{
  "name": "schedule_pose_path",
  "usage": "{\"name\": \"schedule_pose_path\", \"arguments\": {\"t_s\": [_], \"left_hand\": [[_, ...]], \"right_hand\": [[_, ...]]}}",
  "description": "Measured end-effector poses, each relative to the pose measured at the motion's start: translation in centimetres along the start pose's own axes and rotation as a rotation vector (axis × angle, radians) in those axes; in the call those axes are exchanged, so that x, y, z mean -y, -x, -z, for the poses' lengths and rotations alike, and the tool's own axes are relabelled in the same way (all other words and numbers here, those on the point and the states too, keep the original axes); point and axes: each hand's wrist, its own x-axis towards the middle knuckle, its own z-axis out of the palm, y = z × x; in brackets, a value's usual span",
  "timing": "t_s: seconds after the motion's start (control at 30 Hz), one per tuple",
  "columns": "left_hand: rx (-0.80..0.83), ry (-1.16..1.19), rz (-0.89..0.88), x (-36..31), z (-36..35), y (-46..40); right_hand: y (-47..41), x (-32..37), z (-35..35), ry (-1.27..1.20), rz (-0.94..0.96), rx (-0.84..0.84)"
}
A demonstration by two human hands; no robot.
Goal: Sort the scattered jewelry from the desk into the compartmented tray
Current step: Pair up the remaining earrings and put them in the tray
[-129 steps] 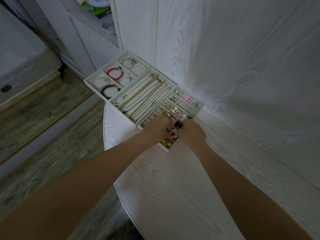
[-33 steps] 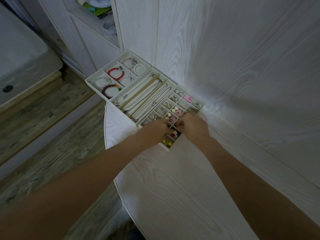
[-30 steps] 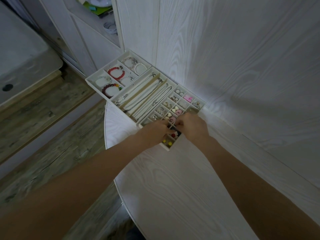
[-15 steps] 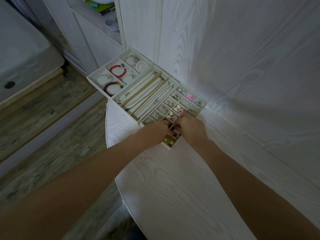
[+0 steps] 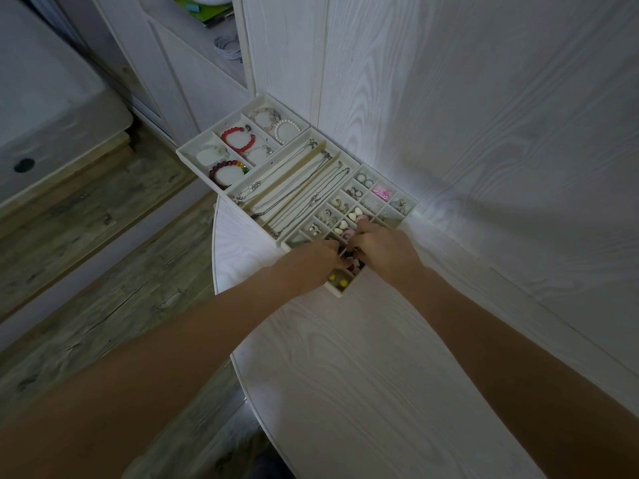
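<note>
Both hands are sitting slightly farther along the small-cell tray than a moment ago, and the right hand (image 5: 387,252) is now reaching deeper, toward the pink and white heart pieces (image 5: 349,224). Its fingers (image 5: 359,236) are curling down into a cell near the middle of the tray (image 5: 411,210), though what they are pinching is hidden. Opposite it, the left hand (image 5: 307,262) is meeting it fingertip to fingertip over the dark and red pieces (image 5: 352,266); I cannot tell its grip. Yellow beads (image 5: 337,280) are lying in the nearest corner cell. Necklaces (image 5: 297,188) are lying in the long slots, and bracelets (image 5: 238,138) are resting in the far tray, overhanging the white desk (image 5: 345,375).
</note>
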Motion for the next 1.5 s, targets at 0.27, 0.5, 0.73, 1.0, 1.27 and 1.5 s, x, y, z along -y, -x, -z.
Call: {"name": "schedule_pose_path", "arguments": {"t_s": [0.27,0.5,0.73,1.0,1.27,1.5], "left_hand": [[-0.026,-0.002,-0.029,-0.2,0.3,0.0],[-0.005,-0.031,-0.007,0.5,-0.1,0.3],[0.020,-0.076,-0.005,0.3,0.1,0.3],[0.020,-0.061,-0.004,0.5,0.0,0.4],[0.023,-0.115,-0.019,0.0,0.3,0.4],[0.029,-0.098,-0.012,0.1,0.4,0.6]], "right_hand": [[0.0,-0.4,-0.1,0.137,0.157,-0.043],[0.3,-1.2,-1.5,0.153,0.273,-0.156],[-0.2,-1.5,-1.7,0.132,0.337,-0.231],[-0.1,-1.9,-2.3,0.149,0.354,-0.300],[-0.3,-2.2,-2.6,0.161,0.393,-0.361],[-0.2,-2.8,-3.3,0.126,0.448,-0.423]]}}
